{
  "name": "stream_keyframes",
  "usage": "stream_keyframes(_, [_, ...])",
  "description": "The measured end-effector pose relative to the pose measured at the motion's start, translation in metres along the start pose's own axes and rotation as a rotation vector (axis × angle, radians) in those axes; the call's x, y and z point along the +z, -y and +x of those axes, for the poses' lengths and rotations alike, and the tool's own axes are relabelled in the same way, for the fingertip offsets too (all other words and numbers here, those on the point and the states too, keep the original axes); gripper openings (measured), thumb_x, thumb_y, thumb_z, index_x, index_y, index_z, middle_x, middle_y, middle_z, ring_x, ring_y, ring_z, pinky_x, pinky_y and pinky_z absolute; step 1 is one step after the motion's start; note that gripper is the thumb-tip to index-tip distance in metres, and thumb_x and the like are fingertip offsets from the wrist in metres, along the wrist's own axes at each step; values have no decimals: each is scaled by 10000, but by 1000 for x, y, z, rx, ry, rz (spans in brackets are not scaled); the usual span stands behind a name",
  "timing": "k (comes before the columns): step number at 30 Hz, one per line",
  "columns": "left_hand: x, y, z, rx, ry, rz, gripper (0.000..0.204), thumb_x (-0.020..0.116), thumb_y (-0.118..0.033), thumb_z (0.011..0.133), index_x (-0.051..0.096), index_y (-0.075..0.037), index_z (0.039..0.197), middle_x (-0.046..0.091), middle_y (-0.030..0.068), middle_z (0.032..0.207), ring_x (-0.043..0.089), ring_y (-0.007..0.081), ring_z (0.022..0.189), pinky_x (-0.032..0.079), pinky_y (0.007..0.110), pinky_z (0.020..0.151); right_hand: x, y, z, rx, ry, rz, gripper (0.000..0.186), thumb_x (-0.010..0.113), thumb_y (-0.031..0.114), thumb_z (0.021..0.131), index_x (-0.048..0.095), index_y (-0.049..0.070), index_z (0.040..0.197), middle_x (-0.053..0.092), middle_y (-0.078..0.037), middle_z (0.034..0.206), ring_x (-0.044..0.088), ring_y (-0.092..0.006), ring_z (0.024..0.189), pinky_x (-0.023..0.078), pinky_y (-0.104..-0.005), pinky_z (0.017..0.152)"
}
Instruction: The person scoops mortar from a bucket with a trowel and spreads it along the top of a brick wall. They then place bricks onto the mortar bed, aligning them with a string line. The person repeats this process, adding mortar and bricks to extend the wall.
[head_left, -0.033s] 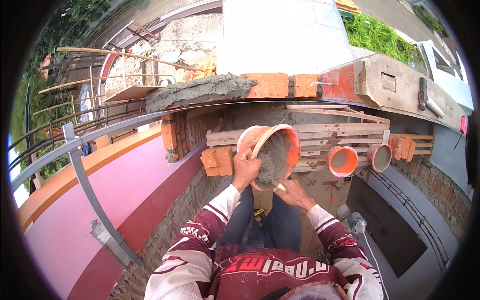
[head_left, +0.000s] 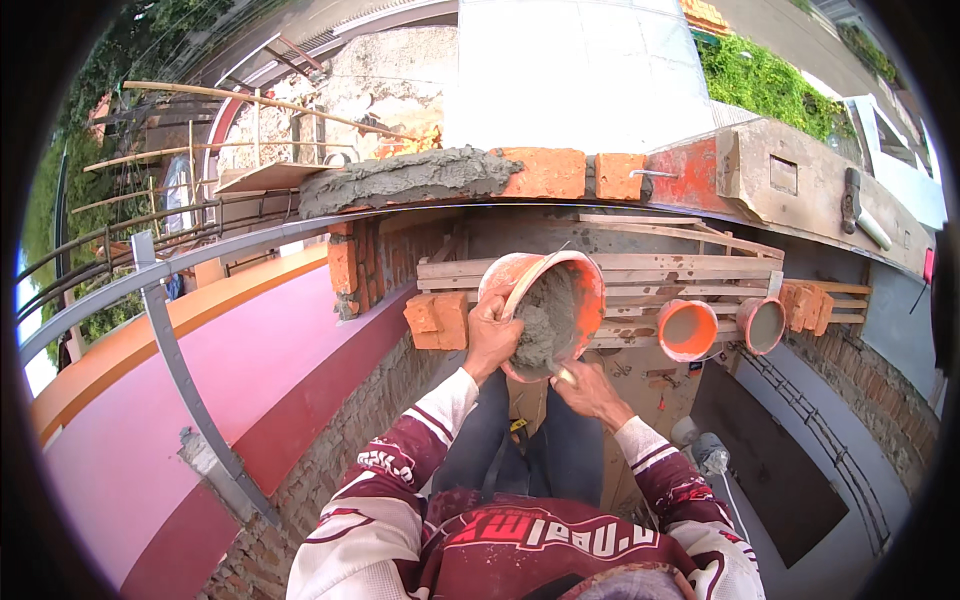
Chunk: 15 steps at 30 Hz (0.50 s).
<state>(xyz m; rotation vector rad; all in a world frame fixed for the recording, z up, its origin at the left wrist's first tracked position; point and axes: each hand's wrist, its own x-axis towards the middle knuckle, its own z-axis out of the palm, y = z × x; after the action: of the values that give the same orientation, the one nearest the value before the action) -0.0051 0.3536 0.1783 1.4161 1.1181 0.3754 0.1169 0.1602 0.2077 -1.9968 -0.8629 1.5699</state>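
The orange bucket point(head_left: 560, 300) of wet grey mortar point(head_left: 545, 320) tilts over the plank scaffold point(head_left: 650, 275), just below the brick wall's top edge. The left hand point(head_left: 493, 335) has its fingers clamped on the rim; the right hand point(head_left: 590, 390) grips a small tool at the bottom. It looks heavy, slick and sloppy, so the rim and base seem the surest holds.

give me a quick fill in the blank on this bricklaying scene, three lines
The left hand grips the rim of an orange ____ tilted toward the person.
The bucket holds grey ____.
The right hand is under the bucket, and ____ more orange buckets sit on the planks to its right.

Missing words: bucket; mortar; two
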Motion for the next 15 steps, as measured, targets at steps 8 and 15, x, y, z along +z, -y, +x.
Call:
stream_keyframes(8, [24,-6,-25,14,-94,42,185,596,73,665,416,31,657,682,199,1199,647,307,1083,480,342,896,-69,-25,-4,-322,-180,-860,390,563,152,921,589,36,1292,683,-156,965,706,-349,848,563,-486,667])
stream_keyframes(15, [54,-9,-38,8,-188,-18,264,594,93,666,348,-3,647,676,218,1256,603,304,1288,469,322,928,-105,-37,24,-60,-20,-607,368,595,212,928,611,-1,1229,704,-206,976,678,-440,893,540,-514,756])
